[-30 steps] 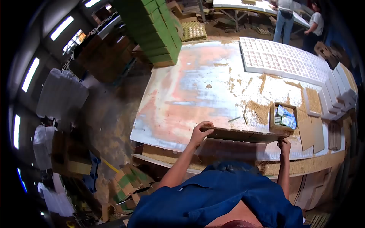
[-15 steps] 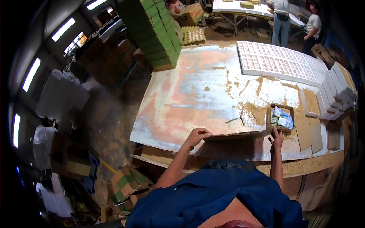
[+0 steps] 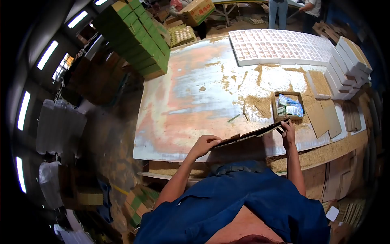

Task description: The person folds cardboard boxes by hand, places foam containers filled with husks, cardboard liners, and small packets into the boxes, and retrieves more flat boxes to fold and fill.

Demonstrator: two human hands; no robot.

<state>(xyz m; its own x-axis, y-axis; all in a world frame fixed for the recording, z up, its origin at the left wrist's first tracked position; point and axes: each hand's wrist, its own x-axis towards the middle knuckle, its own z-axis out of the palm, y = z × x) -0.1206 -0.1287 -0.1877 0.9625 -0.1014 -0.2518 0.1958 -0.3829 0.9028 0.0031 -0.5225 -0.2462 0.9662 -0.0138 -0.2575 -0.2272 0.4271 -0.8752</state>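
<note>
A flat, folded cardboard carton [image 3: 252, 135] stretches between my two hands above the near part of the table, seen almost edge-on. My left hand [image 3: 205, 145] pinches its left end. At the right end, my right hand [image 3: 287, 131] grips the cardboard, which tilts upward on that side. A dark gap shows along its upper edge, between the layers. Just beyond my right hand sits a small open box [image 3: 277, 112] with blue and white packets [image 3: 289, 106] inside. A thin green strip [image 3: 234, 118] lies on the tabletop [image 3: 183, 126].
White trays with round hollows [image 3: 280, 46] cover the far right. White foam boxes [image 3: 345, 75] and a husk-filled tray [image 3: 319, 83] stand nearer, beside flat cardboard sheets [image 3: 323, 118]. Green cartons [image 3: 148, 51] tower at the far left. Behind, a person holds a carton [image 3: 199, 11]; others stand farther right.
The cardboard has tilted, its right end rising with my right hand, and a gap between its layers now shows. My view has shifted. The carton held by the person behind shows more fully.
</note>
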